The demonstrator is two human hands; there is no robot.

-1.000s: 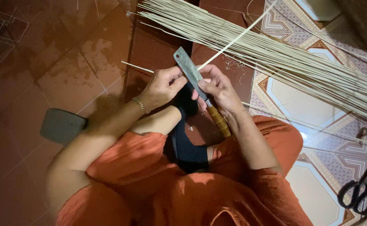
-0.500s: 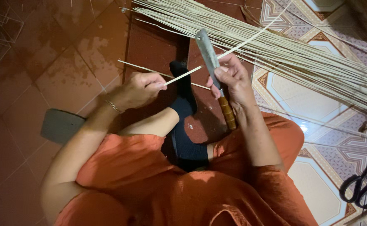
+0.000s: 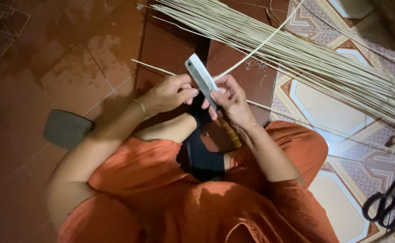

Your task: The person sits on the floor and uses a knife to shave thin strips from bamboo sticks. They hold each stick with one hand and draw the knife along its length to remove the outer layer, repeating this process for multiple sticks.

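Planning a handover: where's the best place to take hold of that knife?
By the wooden handle, coming from below, near the lap. The knife points up and away, bare blade uppermost; the right hand grips mid-length, leaving the handle end free. The left hand holds the thin strip beside the blade.

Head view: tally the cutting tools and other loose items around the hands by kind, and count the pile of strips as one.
Knife, broad blade, wooden handle, in the right hand: 1
Thin strip at the left hand: 1
Pile of pale strips on the floor: 1
Black-handled scissors: 1
Dark flat pad by the left arm: 1
Total: 5
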